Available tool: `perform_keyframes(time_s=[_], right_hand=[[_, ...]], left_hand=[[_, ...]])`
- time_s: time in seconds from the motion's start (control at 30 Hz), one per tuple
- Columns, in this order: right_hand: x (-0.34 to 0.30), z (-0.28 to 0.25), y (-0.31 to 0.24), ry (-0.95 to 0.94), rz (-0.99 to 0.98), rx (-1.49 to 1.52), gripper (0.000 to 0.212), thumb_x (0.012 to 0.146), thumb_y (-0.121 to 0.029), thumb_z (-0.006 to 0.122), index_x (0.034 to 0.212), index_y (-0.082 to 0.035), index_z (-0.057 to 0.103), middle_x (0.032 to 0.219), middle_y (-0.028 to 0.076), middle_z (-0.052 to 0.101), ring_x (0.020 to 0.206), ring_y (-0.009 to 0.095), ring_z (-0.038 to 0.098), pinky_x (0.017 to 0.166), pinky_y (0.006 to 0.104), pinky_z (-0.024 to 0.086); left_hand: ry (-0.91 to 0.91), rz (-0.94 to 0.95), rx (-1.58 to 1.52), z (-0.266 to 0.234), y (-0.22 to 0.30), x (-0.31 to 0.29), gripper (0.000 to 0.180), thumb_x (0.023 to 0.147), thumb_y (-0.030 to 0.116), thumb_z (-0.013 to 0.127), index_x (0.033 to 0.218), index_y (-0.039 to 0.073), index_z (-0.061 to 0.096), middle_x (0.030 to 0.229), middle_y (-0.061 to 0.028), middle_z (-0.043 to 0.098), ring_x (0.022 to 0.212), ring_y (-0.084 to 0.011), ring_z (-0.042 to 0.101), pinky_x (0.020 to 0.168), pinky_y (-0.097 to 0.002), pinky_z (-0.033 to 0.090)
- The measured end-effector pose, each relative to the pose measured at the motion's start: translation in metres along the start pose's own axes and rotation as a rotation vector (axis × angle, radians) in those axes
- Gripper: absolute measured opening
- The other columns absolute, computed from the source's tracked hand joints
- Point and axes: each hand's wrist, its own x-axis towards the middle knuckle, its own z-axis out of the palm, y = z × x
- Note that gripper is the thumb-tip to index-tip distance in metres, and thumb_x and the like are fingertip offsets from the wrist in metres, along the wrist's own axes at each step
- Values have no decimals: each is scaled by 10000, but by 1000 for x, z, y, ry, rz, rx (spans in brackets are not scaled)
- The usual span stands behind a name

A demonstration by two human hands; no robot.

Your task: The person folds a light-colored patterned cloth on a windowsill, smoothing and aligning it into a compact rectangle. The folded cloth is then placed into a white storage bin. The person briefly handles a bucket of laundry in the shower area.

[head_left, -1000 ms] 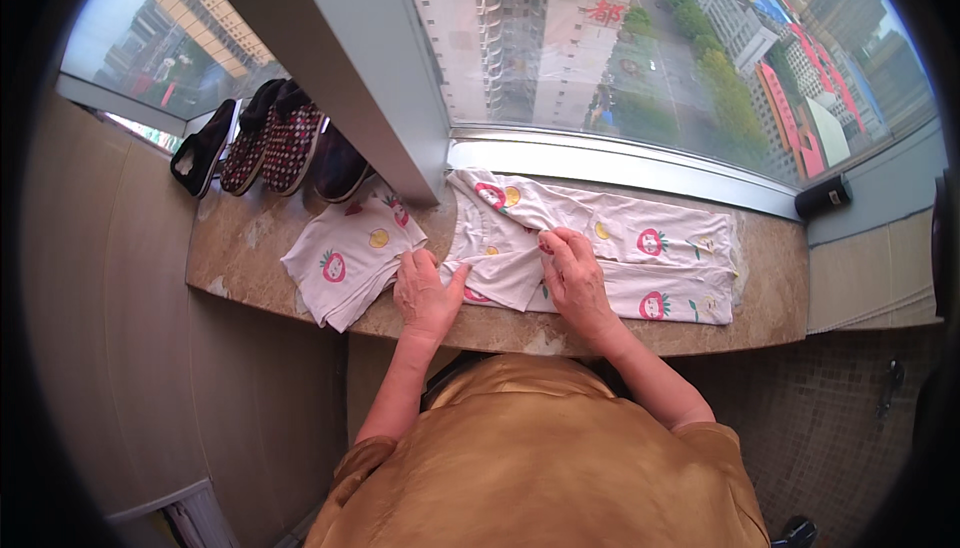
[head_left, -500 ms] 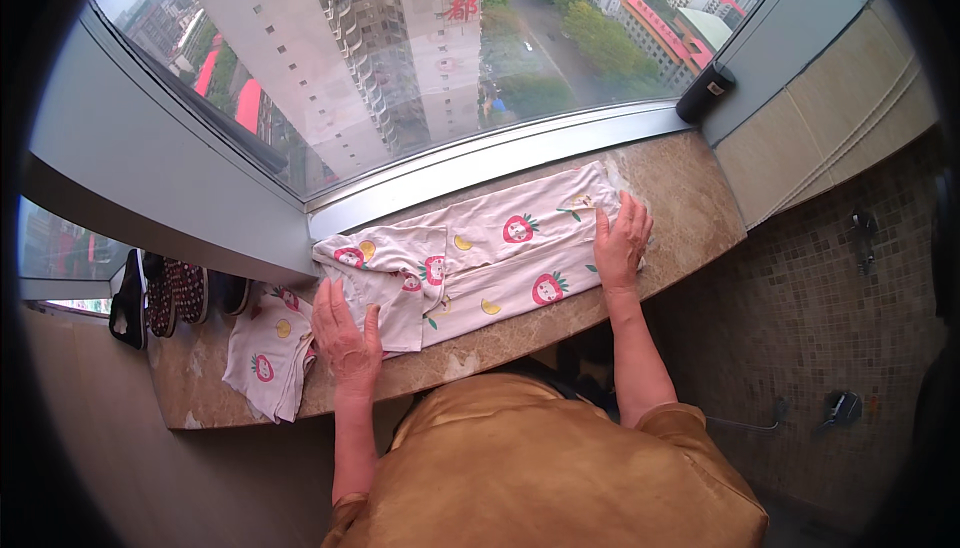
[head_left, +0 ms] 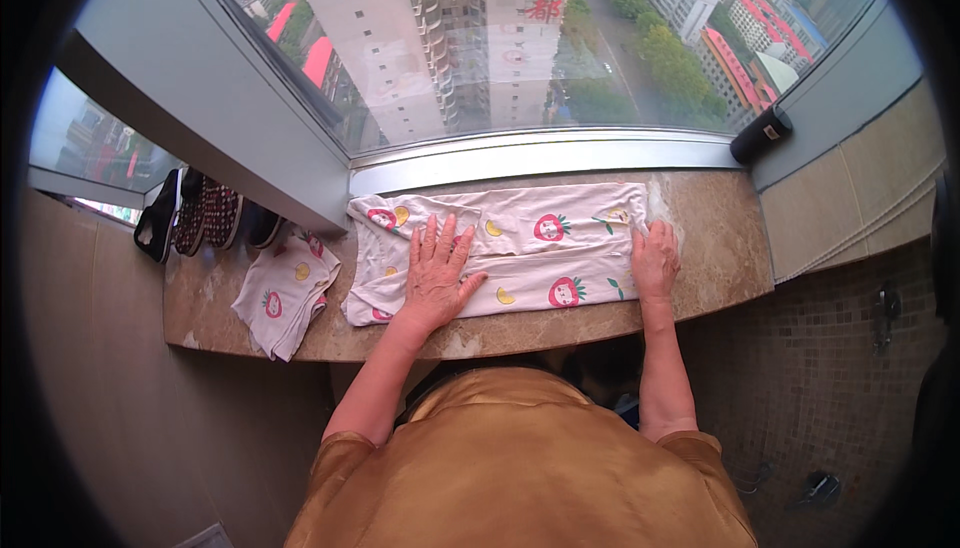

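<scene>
Lays the left hand palm down, just left of the frame's centre, on a long, folded pale pink cloth garment with red and yellow fruit prints. Has the left grip wide apart, with fingers spread flat over the fabric. Rests the right hand on the garment's right-hand end, right of centre, with fingers slightly bent; cannot tell if pinching the fabric in the right grip or merely touching it. Has the garment across the middle of the frame, on a brown marbled stone window ledge. Has also a smaller folded, fruit-printed pale pink cloth at centre left, just beside the garment's left end; farther left, a row of dark shoes, some dotted.
</scene>
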Motion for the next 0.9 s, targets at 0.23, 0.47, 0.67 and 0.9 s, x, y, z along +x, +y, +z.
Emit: perform_keyframes(time_s=[0.23, 0.47, 0.67, 0.9], right_hand=[[12, -10, 16, -284, 122, 373, 254, 1011, -224, 586, 1126, -15, 496, 1023, 273, 654, 911, 435, 650, 775, 494, 512], [26, -16, 32, -480, 224, 1236, 413, 960, -74, 615, 1363, -45, 530, 1190, 100, 669, 1109, 184, 600, 930, 307, 485], [27, -22, 37, -741, 216, 1427, 621, 872, 17, 677, 1469, -25, 509, 1430, 126, 549, 1276, 169, 521, 1077, 280, 413], [37, -68, -5, -725, 228, 1733, 770, 804, 17, 732, 1508, 29, 422, 1501, 149, 480, 1347, 206, 487, 1157, 329, 352]], left_hand=[[47, -18, -45, -3, 50, 30, 796, 942, 558, 594, 1554, 100, 372, 1627, -178, 282, 1534, -389, 169, 1240, -558, 63], [67, -32, -52, 49, 82, 76, 770, 983, 600, 488, 1551, 93, 379, 1633, -180, 276, 1527, -382, 200, 1240, -549, 77], [43, -58, -7, 54, 81, 76, 756, 975, 605, 497, 1558, 137, 384, 1648, -150, 254, 1540, -363, 168, 1244, -548, 69], [47, -42, -22, 54, 89, 74, 736, 986, 582, 490, 1565, 144, 370, 1654, -160, 231, 1541, -394, 140, 1240, -567, 65]])
